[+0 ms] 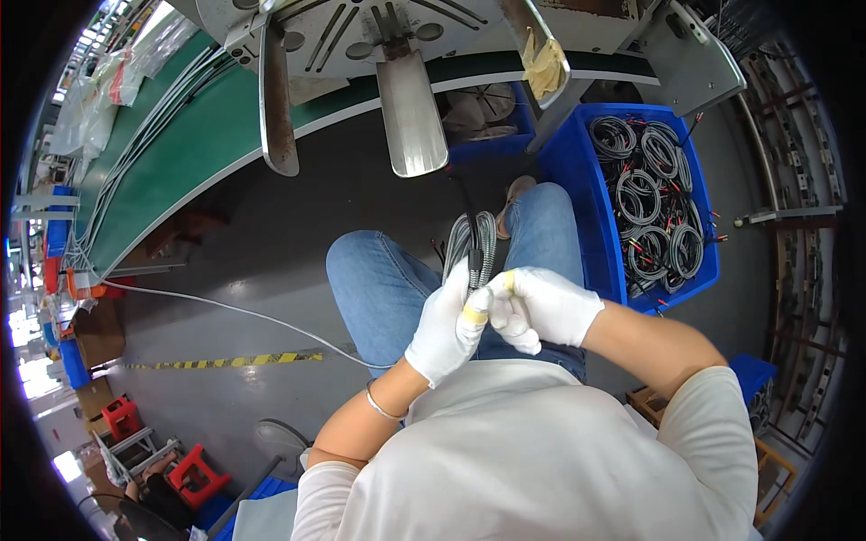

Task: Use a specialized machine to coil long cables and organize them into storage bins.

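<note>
While both white-gloved hands meet over the person's lap, the left hand (448, 323) and the right hand (538, 307) pinch a coiled grey cable bundle (471, 245) that hangs above the jeans, just left of a blue bin (577, 171) filled with similar cable coils (654, 203)

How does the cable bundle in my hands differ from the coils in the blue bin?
The cable bundle is a single elongated loop, held up by the left hand and right hand; the coils are many, wound round, lying heaped in the blue bin. Both are grey cable.
</note>
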Demonstrator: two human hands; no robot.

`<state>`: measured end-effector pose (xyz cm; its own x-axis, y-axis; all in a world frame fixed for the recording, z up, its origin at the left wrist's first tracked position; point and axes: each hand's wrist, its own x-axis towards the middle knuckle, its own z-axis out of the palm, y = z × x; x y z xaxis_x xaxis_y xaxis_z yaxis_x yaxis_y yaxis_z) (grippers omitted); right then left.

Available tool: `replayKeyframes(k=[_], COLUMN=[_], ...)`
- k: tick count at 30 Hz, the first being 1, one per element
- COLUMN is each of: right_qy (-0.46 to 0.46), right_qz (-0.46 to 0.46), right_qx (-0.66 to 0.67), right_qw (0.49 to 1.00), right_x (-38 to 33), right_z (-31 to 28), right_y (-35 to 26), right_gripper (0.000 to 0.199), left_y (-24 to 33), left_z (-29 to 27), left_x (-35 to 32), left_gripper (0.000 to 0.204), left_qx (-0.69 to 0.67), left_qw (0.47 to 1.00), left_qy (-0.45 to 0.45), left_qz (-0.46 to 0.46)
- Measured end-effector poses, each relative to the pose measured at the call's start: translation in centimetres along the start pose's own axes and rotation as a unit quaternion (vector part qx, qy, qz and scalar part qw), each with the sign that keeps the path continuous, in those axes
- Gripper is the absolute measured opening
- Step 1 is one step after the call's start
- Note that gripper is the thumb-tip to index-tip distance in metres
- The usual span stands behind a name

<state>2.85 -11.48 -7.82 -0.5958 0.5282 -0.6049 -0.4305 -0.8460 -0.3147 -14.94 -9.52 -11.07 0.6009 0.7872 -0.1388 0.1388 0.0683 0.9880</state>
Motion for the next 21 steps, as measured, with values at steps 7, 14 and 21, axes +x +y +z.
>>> replayKeyframes(k=[7, 14, 21], right_qy=[0.1, 0.072, -0.061], right_qz=[-0.193, -0.145, 0.06], right_qx=[-0.893, -0.751, -0.02], right_qw=[0.393, 0.64, 0.996], right_x=[0.4, 0.5, 1.0], right_z=[1.8, 0.9, -0.3], right_y=[-2.6, -4.9, -1.9], right_gripper=[0.012, 0.038, 0.042], left_y=[0.7, 1.1, 2.0], left_z=[-0.4, -1.5, -0.9], left_x=[0.4, 1.2, 1.3], left_gripper=[0.039, 0.052, 0.054], left_qx=[-0.051, -0.195, -0.148], left_qw=[0.993, 0.97, 0.988], left_qy=[-0.008, 0.015, 0.033], left_qz=[-0.105, -0.141, -0.044])
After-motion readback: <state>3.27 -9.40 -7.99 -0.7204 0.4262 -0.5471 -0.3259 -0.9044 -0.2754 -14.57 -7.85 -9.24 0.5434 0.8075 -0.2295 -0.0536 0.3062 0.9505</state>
